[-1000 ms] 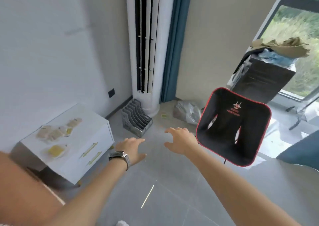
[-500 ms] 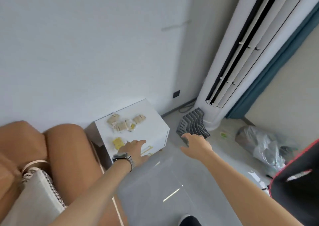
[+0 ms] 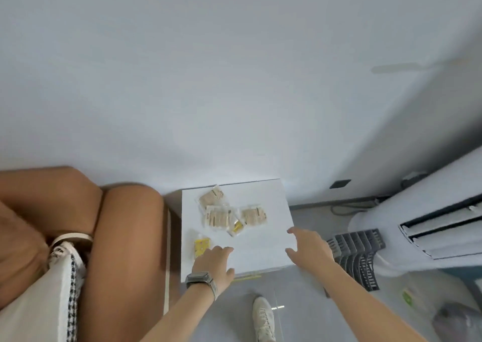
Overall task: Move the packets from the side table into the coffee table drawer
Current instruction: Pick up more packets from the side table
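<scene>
White side table (image 3: 266,250) against the wall, lower centre of frame, packets not yet picked up.
Left to right: my left hand (image 3: 212,263), loosely open and empty, covers part of the yellow packet (image 3: 201,245); the slick tan packets (image 3: 229,212) overlap, so a hasty grab could scatter them; my right hand (image 3: 309,247) hovers spread, empty.

Soft, even daylight fills the view, bright but without hard glare. The wall (image 3: 234,67) above the hands reads pale blue-grey and darkens toward the upper right corner. A thin shadow runs between the side table (image 3: 263,247) and the sofa (image 3: 125,237) to the left of the left hand (image 3: 212,263). A small bright reflection sits on the floor (image 3: 300,315) below the right hand (image 3: 309,249). Everything is slightly soft, with the packets (image 3: 221,215) beyond the hands smeared. Wide-angle bending curves the air conditioner (image 3: 430,227) at the right edge.
</scene>
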A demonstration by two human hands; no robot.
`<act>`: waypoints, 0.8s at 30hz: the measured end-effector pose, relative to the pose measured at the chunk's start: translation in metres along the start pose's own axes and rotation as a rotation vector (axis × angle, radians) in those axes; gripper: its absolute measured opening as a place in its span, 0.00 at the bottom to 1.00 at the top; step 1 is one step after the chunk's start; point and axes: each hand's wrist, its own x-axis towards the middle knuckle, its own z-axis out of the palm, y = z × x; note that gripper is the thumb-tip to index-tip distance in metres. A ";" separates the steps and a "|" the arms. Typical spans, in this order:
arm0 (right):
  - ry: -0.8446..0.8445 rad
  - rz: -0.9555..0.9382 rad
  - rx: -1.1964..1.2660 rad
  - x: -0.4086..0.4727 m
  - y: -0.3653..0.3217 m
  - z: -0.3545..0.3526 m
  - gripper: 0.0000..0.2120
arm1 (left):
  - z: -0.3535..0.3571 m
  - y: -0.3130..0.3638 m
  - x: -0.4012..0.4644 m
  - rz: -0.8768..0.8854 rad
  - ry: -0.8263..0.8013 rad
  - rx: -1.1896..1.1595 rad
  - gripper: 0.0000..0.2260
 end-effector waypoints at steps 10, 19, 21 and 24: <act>-0.031 -0.183 -0.152 0.174 -0.029 0.076 0.21 | 0.048 -0.063 0.103 -0.185 0.113 -0.102 0.18; 0.024 -0.302 -0.183 0.274 -0.036 0.143 0.35 | 0.112 -0.115 0.141 -0.498 0.161 -0.161 0.32; 0.004 -0.287 -0.184 0.289 -0.038 0.153 0.37 | 0.122 -0.119 0.143 -0.536 0.151 -0.159 0.35; -0.013 -0.274 -0.225 0.302 -0.038 0.161 0.40 | 0.136 -0.125 0.151 -0.588 0.167 -0.207 0.36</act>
